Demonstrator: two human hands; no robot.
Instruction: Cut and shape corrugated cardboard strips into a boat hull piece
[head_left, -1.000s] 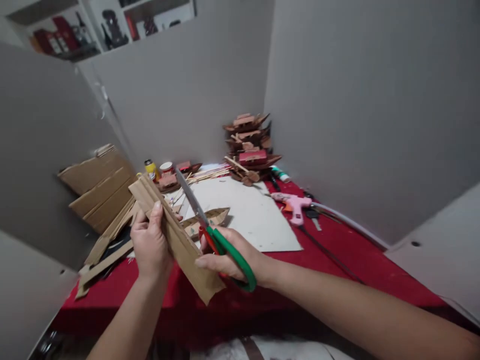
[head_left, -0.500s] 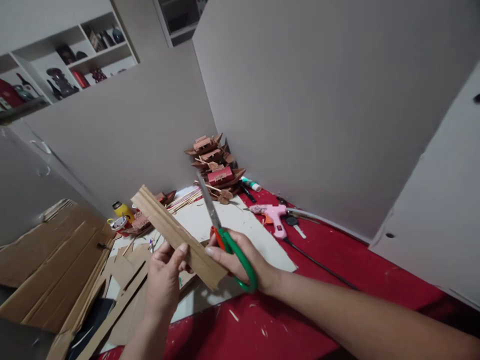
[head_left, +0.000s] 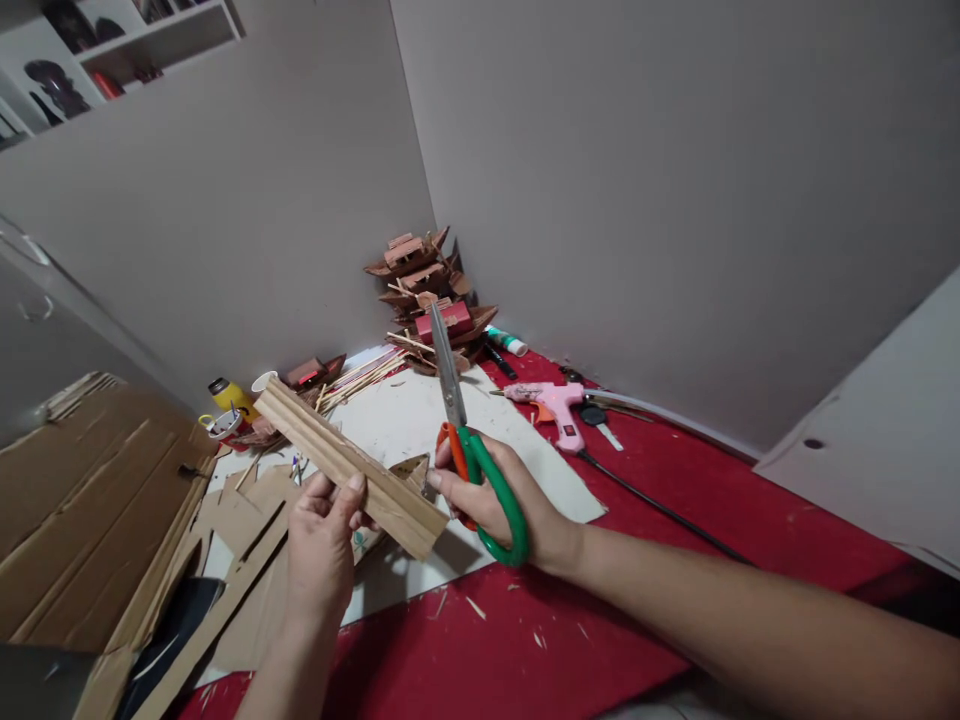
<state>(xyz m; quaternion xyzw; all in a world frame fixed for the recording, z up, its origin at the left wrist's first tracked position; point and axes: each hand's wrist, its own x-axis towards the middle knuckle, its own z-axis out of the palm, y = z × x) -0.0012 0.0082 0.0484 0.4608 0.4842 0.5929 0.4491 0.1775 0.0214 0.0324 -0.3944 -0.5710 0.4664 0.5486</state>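
Note:
A long creased cardboard strip (head_left: 352, 465) slants across the middle, pinched near its centre between the thumb and fingers of my left hand (head_left: 322, 520). My right hand (head_left: 502, 490) is wrapped round the scissors (head_left: 487, 490), which have green and orange handles. Their blades point up and look closed, away from the strip. Right fingertips are near the strip's lower right end, by a small brown piece (head_left: 412, 470) behind it; whether they touch either is unclear.
Model boats (head_left: 442, 320) are stacked in the corner. A pink glue gun (head_left: 551, 405) lies on the red cloth (head_left: 660, 500), right of the white board (head_left: 540, 470). Cardboard sheets (head_left: 90, 510) are at the left, near a yellow bottle (head_left: 232, 398) and a cup (head_left: 229, 428).
My right hand has drawn back from the strip and moved right with the scissors. The small brown piece now shows behind the strip. The camera view has shifted.

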